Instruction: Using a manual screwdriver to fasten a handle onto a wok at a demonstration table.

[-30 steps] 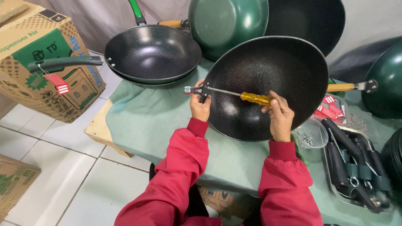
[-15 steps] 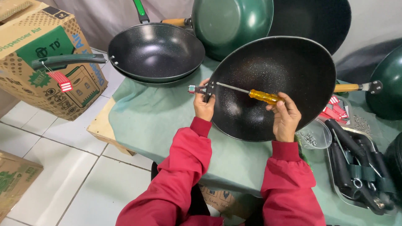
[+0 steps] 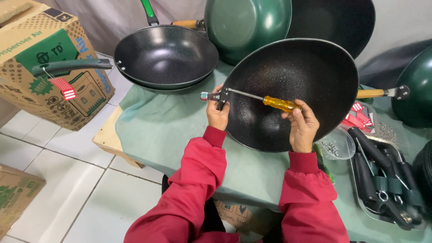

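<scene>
A black speckled wok (image 3: 292,76) stands tilted on its rim on the green-covered table (image 3: 162,130). My left hand (image 3: 218,113) grips the wok's rim at the small metal bracket (image 3: 215,96) that sticks out on the left. My right hand (image 3: 302,125) holds a screwdriver (image 3: 265,100) by its yellow handle. Its steel shaft runs across the inside of the wok to the bracket. Both my sleeves are red.
Stacked black woks (image 3: 166,56) with a green handle sit at the back left, green pans (image 3: 245,24) behind. A tray of black handles (image 3: 382,175) and a clear bowl of screws (image 3: 335,146) lie at the right. Cardboard boxes (image 3: 42,67) stand on the tiled floor at the left.
The view has shifted slightly. Both hands stay in place on the wok rim and the screwdriver, with the screwdriver's tip still at the bracket.
</scene>
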